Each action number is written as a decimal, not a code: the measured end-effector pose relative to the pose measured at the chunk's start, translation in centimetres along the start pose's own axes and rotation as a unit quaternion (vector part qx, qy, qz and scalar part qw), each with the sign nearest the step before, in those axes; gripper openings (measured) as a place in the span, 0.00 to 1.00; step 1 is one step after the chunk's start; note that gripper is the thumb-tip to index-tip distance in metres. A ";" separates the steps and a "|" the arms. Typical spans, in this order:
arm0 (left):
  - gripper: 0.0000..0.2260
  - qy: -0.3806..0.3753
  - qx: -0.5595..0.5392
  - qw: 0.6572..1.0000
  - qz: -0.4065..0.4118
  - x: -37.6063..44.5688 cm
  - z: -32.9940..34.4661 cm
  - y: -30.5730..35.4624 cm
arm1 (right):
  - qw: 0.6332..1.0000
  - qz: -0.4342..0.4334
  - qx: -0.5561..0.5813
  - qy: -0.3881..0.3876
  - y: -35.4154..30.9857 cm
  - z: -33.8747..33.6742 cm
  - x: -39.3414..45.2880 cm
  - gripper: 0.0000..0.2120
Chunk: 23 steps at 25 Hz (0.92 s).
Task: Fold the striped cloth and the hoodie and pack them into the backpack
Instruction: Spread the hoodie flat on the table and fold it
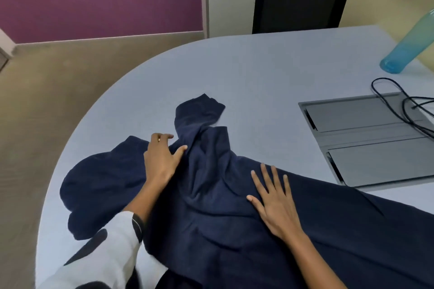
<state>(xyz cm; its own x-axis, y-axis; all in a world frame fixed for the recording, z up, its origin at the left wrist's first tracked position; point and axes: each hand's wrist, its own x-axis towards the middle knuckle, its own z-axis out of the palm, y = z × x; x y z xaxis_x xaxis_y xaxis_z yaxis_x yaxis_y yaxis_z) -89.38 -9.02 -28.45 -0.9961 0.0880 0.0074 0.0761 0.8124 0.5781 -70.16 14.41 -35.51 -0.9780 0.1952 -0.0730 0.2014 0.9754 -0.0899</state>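
The pale grey surface [258,65] carried the navy hoodie [211,230], which sprawled across its near half with its long axis running from the hood at the near left out towards the right edge of view, where the body was cut off. A crumpled sleeve [199,110] stuck up towards the far side, just beyond the hands. The left hand [162,159] sat nearer that sleeve, at the junction of hood and shoulder, its fingers curled into the bunched fabric there; it appeared to grip a fold, though the fingertips were partly buried. The right hand [274,199] lay flat, fingers straight and spread, pressing the chest of the garment to the right of the bunch. Judged from this, the sleeve would be drawn in by the left hand while the right pinned the body. A recessed grey panel [366,148] with a black cable [397,101] lay far right, a blue bottle [404,51] beyond it. Neither striped cloth nor backpack was visible.
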 end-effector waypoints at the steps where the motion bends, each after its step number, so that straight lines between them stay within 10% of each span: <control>1: 0.08 0.005 -0.016 1.000 -0.017 0.7 -0.2 -0.1 | 1.000 0.002 -0.004 -0.003 -0.1 0.1 -0.1 0.30; 5: 0.07 -0.019 -0.185 0.978 -0.094 1.8 -1.3 0.4 | 1.000 -0.005 0.001 -0.015 0.4 -0.1 0.0 0.30; 8: 0.11 -0.100 -0.119 0.986 -0.065 1.5 -0.6 1.0 | 0.999 0.008 0.028 -0.043 -0.1 -0.6 -0.1 0.32; 13: 0.06 0.030 -0.298 0.945 -0.135 1.1 -3.4 3.4 | 0.970 0.035 0.220 -0.093 -0.1 -3.4 0.1 0.35; 17: 0.11 -0.030 -0.419 0.904 -0.071 -1.4 -7.5 6.5 | 0.833 0.185 0.521 -0.012 -1.7 -8.2 1.6 0.16; 23: 0.11 -0.083 -0.454 0.885 0.059 -6.7 -9.9 10.4 | 0.536 0.261 0.799 -0.076 -5.0 -13.6 3.8 0.31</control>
<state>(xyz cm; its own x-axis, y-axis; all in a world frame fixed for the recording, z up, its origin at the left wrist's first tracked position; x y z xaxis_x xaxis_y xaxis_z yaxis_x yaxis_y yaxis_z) -82.36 -6.90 -14.43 -0.9577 0.2857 0.0353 0.0372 0.0012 0.9993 -75.60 11.71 -21.87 -0.7753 0.2702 -0.5708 0.3520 -0.5656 -0.7458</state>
